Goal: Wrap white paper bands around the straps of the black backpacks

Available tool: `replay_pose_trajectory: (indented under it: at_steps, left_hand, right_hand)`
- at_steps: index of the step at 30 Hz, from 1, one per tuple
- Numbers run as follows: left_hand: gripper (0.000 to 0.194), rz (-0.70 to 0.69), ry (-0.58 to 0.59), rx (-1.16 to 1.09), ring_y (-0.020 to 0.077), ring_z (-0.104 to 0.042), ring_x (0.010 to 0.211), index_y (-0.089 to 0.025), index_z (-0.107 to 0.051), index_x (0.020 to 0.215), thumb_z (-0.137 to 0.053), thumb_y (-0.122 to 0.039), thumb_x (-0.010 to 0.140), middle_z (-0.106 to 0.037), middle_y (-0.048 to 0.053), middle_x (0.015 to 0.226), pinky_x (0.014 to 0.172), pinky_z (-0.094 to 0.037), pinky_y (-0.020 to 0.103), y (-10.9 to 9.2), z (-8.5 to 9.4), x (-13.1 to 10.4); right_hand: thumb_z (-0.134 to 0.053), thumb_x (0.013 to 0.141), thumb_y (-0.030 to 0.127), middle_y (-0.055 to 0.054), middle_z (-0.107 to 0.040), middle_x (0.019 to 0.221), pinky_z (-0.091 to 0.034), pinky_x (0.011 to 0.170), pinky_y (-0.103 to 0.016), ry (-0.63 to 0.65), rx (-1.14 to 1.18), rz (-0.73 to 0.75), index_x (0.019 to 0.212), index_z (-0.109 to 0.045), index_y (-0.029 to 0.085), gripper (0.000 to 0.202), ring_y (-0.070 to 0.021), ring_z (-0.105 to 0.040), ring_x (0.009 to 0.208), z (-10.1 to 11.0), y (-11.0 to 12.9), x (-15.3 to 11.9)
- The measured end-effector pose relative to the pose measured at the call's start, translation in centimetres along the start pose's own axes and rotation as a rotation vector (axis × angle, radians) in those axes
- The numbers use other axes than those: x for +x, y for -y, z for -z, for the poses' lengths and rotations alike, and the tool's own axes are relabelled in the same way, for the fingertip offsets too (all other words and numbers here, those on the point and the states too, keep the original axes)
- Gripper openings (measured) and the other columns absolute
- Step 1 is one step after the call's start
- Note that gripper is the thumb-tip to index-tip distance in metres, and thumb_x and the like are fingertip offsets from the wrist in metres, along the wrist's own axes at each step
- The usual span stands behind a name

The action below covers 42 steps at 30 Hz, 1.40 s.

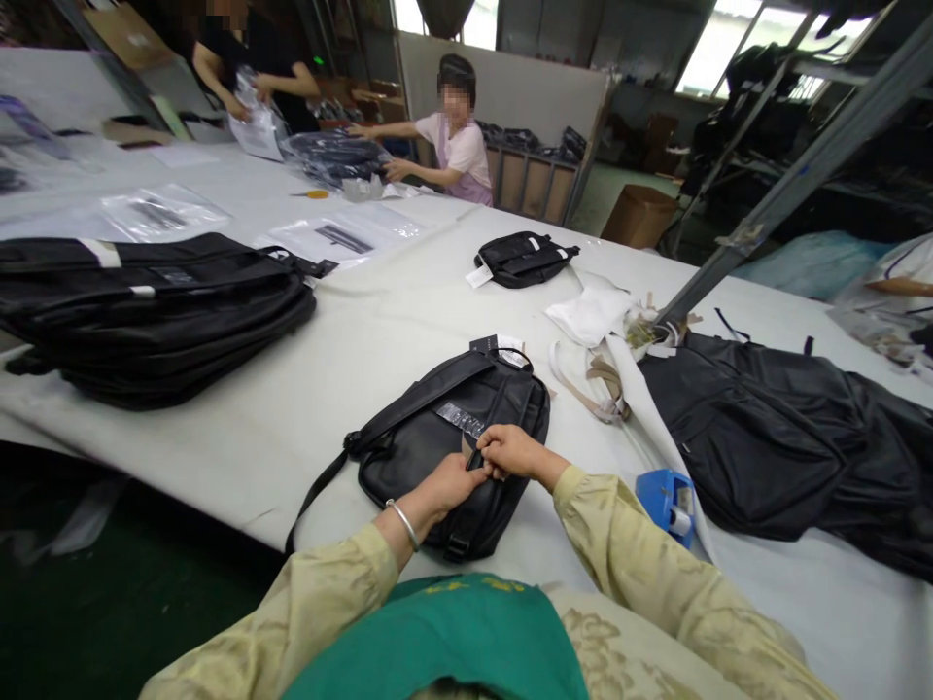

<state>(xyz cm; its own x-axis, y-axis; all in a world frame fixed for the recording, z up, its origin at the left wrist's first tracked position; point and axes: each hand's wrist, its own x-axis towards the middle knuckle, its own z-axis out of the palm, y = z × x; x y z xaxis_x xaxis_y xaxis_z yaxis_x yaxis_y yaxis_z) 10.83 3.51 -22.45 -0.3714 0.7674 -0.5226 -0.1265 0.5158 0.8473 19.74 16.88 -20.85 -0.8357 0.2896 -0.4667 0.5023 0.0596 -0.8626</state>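
Note:
A black backpack (415,437) lies on the white table in front of me, its shoulder straps facing up and a hang tag at its top. My left hand (456,481) is closed on one of its shoulder straps, near the bag's middle. Right beside it, my right hand (506,452) pinches the same strap, and the fingertips of both hands nearly touch. A small beige piece shows by the fingers; what it is I cannot tell. Just above the hands a shiny clear strip (461,420) lies across the bag.
Stacked black backpacks (146,311) lie at left, a smaller backpack (526,259) farther back. More black bags (787,437), a blue tape dispenser (667,501) and a slanted metal post (787,185) are at right. Across the table two people handle plastic-wrapped bags (335,156).

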Motion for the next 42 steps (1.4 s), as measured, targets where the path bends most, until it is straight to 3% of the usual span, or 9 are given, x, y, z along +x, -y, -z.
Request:
replay_pose_trajectory:
  at_steps: [6, 9, 13, 15, 19, 22, 33, 37, 42]
  left_hand:
    - [0.028, -0.088, -0.085, -0.015, 0.0176, -0.056, 0.064, -0.013, -0.068, 0.068, -0.064, -0.038, 0.079, -0.065, 0.002, 0.061, 0.059, -0.039, 0.024, 0.5, 0.4, -0.2]
    - [0.028, -0.08, -0.157, 0.026, 0.0184, -0.056, 0.064, -0.014, -0.067, 0.062, -0.059, -0.031, 0.083, -0.064, 0.003, 0.059, 0.06, -0.039, 0.025, 0.6, 0.4, 0.1]
    - [0.024, -0.06, -0.184, 0.045, 0.0211, -0.058, 0.064, -0.016, -0.064, 0.057, -0.063, -0.026, 0.079, -0.062, 0.003, 0.055, 0.06, -0.04, 0.027, 1.0, 0.6, 0.8]
    - [0.021, -0.074, -0.202, 0.052, 0.0238, -0.061, 0.07, -0.017, -0.064, 0.057, -0.066, -0.026, 0.076, -0.062, 0.004, 0.057, 0.063, -0.041, 0.027, 1.1, 0.6, 1.2]
    - [0.006, -0.146, -0.257, 0.092, 0.0286, -0.063, 0.09, -0.019, -0.067, 0.066, -0.07, -0.018, 0.071, -0.067, 0.009, 0.072, 0.077, -0.045, 0.029, 1.3, 0.6, 2.0]
    - [0.014, -0.128, -0.244, 0.128, 0.0298, -0.063, 0.082, -0.019, -0.064, 0.057, -0.069, -0.018, 0.07, -0.065, 0.01, 0.065, 0.076, -0.045, 0.033, 1.6, 0.8, 2.1]
    - [0.022, -0.171, -0.067, 0.012, 0.0182, -0.056, 0.067, -0.015, -0.068, 0.065, -0.054, -0.026, 0.078, -0.068, 0.003, 0.068, 0.062, -0.04, 0.025, 1.8, 0.9, 1.3]
    - [0.02, -0.145, -0.074, -0.053, 0.0171, -0.056, 0.068, -0.014, -0.069, 0.068, -0.055, -0.027, 0.075, -0.068, 0.003, 0.07, 0.063, -0.042, 0.025, 2.2, 1.1, 1.2]
    - [0.021, -0.048, -0.026, -0.326, 0.0169, -0.058, 0.068, -0.012, -0.069, 0.074, -0.064, -0.032, 0.07, -0.07, 0.005, 0.073, 0.066, -0.046, 0.026, 2.4, 0.7, 1.4]
  right_hand:
    - [-0.05, 0.089, 0.024, 0.0, -0.066, 0.071, -0.053, 0.05, -0.024, 0.004, 0.169, -0.034, 0.115, -0.049, 0.016, 0.028, -0.0118, -0.061, 0.054, -0.5, -2.2, 1.6]
    - [-0.05, 0.087, 0.023, -0.007, -0.069, 0.094, -0.057, 0.06, -0.03, -0.054, 0.089, 0.047, 0.121, -0.049, 0.015, 0.035, -0.0143, -0.065, 0.067, -0.1, -2.8, 1.3]
    - [-0.057, 0.079, 0.013, -0.012, -0.06, 0.124, -0.05, 0.093, -0.04, -0.224, -0.489, 0.466, 0.126, -0.052, 0.017, 0.047, -0.0208, -0.061, 0.103, 0.8, 0.0, 0.2]
    - [-0.059, 0.079, 0.012, -0.013, -0.055, 0.131, -0.042, 0.101, -0.042, -0.161, -0.796, 0.699, 0.128, -0.052, 0.018, 0.05, -0.0242, -0.051, 0.12, 0.8, 2.5, 0.1]
    - [-0.058, 0.086, 0.019, -0.011, -0.065, 0.102, -0.042, 0.086, -0.039, 0.123, -1.217, 0.852, 0.099, -0.065, 0.016, 0.015, -0.0251, -0.054, 0.104, 0.0, 5.5, 1.2]
    - [-0.058, 0.087, 0.019, -0.008, -0.064, 0.08, -0.041, 0.077, -0.035, 0.222, -1.337, 0.838, 0.079, -0.065, 0.016, 0.011, -0.0217, -0.055, 0.083, -0.3, 4.8, 2.2]
    - [-0.044, 0.096, 0.025, -0.008, -0.063, 0.082, -0.041, 0.074, -0.032, -0.135, -1.104, 0.825, 0.088, -0.067, 0.017, 0.026, -0.0185, -0.05, 0.077, 0.6, -2.5, 1.1]
    - [-0.048, 0.096, 0.03, -0.011, -0.066, 0.104, -0.043, 0.088, -0.036, -0.235, -0.907, 0.766, 0.109, -0.067, 0.018, 0.026, -0.0209, -0.054, 0.096, -0.8, -4.2, -0.4]
    - [-0.051, 0.093, 0.024, -0.009, -0.068, 0.104, -0.043, 0.093, -0.038, -0.47, -0.645, 0.606, 0.099, -0.071, 0.018, 0.021, -0.0211, -0.057, 0.1, -3.1, -5.7, -1.0]
